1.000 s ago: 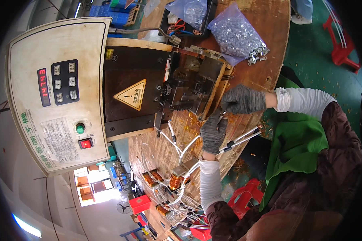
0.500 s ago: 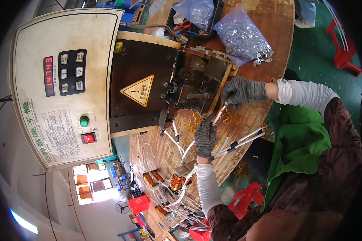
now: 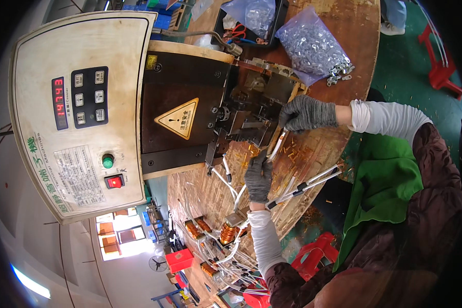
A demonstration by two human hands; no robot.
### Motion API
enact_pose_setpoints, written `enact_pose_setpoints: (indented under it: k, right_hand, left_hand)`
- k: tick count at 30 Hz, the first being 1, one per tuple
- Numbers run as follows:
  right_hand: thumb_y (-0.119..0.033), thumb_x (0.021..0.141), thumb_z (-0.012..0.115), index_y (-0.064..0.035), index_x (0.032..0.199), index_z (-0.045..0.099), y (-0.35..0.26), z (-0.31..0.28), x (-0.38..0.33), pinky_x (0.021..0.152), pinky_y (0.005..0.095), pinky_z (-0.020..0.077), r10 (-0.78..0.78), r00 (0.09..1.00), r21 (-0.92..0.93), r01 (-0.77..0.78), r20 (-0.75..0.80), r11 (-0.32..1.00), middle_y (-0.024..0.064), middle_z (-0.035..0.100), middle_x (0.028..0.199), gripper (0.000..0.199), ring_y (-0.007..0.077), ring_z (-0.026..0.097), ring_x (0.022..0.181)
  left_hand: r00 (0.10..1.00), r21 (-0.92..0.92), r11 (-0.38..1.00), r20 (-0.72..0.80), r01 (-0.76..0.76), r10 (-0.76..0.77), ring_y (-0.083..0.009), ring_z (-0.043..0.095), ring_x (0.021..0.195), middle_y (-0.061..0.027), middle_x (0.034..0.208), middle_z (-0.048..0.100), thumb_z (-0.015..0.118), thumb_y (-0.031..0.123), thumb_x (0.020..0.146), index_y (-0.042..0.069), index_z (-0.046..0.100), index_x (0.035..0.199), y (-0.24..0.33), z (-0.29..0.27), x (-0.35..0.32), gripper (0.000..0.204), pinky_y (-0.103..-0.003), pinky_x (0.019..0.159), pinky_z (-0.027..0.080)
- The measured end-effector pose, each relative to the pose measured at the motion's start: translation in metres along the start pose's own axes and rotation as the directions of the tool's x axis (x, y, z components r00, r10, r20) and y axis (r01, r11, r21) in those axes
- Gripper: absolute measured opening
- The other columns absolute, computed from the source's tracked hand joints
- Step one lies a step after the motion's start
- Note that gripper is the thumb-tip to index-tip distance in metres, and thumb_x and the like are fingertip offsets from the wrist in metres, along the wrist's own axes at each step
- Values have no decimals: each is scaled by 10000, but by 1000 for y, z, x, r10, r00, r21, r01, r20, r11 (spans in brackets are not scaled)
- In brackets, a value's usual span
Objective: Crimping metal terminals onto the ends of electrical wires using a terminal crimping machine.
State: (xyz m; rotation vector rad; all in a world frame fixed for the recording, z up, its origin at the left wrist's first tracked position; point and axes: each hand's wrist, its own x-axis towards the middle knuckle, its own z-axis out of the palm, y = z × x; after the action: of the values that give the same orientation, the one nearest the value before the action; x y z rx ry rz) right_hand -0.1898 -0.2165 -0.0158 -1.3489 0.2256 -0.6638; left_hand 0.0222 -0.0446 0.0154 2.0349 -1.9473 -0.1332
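Observation:
My left hand [image 3: 258, 177], in a grey knit glove, is closed around a white-sleeved wire [image 3: 277, 146] low in front of the press. Higher in the picture my right hand [image 3: 307, 114], gloved the same way, has its fingers closed at the wire's other visible end. Those fingers hide the very tip and anything else pinched there. Both hands are just beside the dark crimping head [image 3: 249, 120] of the terminal machine [image 3: 90, 118], apart from its dies as far as I can see. More white-sleeved wires [image 3: 305, 185] with black bands lie near my left wrist.
A clear bag of metal lugs [image 3: 313, 43] spills some onto the wooden table [image 3: 357, 31]. Beside it, a black tray [image 3: 277, 23] holds red-handled scissors [image 3: 237, 32]. Copper coils [image 3: 227, 233] with white leads sit past my left hand. A red stool [image 3: 318, 254] stands on the floor.
Both hands have shifted slightly toward the machine side of the picture, and the wire between them stands a little steeper. The hold looks the same; the whole view has moved a little too.

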Motion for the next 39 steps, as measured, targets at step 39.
enact_pose_setpoints:
  k: [39]
  right_hand:
    - [-44,793,626,22,891,617,18,1,24,454,253,458,14,996,-95,-6,84,995,59,595,670,118,122,562,527]
  left_hand:
    - [685,472,627,65,620,-726,-346,626,800,-156,848,649,739,516,585,133,532,973,-152,-123,-224,583,-443,664,490]
